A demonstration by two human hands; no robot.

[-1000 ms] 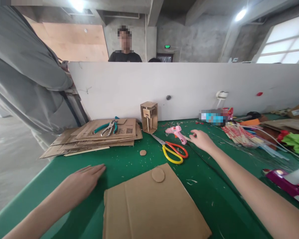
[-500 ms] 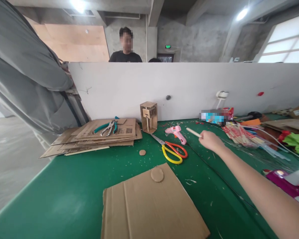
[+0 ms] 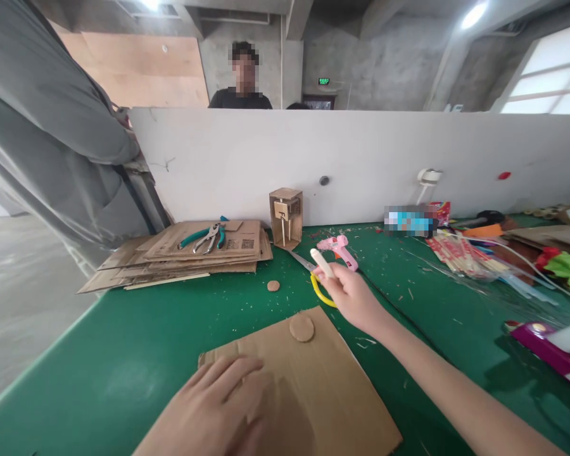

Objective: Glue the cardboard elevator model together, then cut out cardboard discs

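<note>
In my right hand (image 3: 346,294) is a short cream-coloured stick (image 3: 321,262) with a rounded end, pinched between thumb and fingers and pointing up and away. That hand hangs over the scissors (image 3: 320,291), hiding most of their handles. My left hand (image 3: 218,405) is over the near-left part of a brown cardboard sheet (image 3: 332,380), fingers loosely bent and apart, holding nothing; whether it touches the sheet I cannot tell. A cardboard disc (image 3: 302,328) lies on the sheet near its far corner. Beyond it on the table is a smaller cardboard disc (image 3: 273,286).
Teal-handled pliers (image 3: 209,239) lie on stacked cardboard (image 3: 171,259) at left. A small cardboard box model (image 3: 286,218) stands by the white partition (image 3: 228,164). Behind my right hand is a pink glue gun (image 3: 339,249). Wrapped sticks (image 3: 456,253) and a purple device (image 3: 546,351) occupy the right.
My right hand has come left and nearer with the stick, now in front of the scissors. My left hand has entered from below, over the cardboard sheet.
</note>
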